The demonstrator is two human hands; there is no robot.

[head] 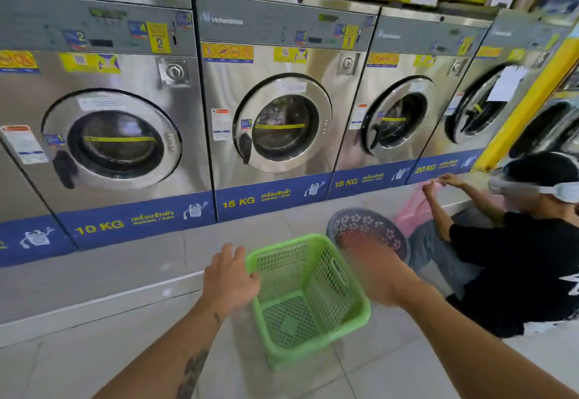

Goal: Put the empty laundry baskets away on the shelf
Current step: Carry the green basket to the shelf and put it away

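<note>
Left grip (230, 276) reaches forward from the lower left. Its fingers are stretched out and slightly apart, and its thumb side touches the near left corner of a green laundry basket (316, 354) without closing round the rim. Right grip (376, 273) comes in from the lower right and lies against the basket's right rim. It is smeared by motion blur, so I cannot tell whether its fingers are spread or clasping the rim.

The green laundry basket is rectangular, made of open plastic mesh, and empty. It sits between the two forearms, low over the pale tiled floor (94, 351), tilted so that its inside faces the camera. Whether it is touching the floor cannot be told.

Just behind it, to the right, stands a dark round laundry basket (366, 226) with flower-shaped holes, partly covered by the blurred right grip.

Beyond the baskets is a row of stainless steel washing machines (275, 122) with round glass doors. A blue band along their base is marked 10 KG, 15 KG, 15 KG and 20 KG from left to right.

At the right edge a seated person (517, 257) in a black shirt, wearing a white headset, holds a pink bag (413, 207) with both hands near the 20 KG machine.
</note>
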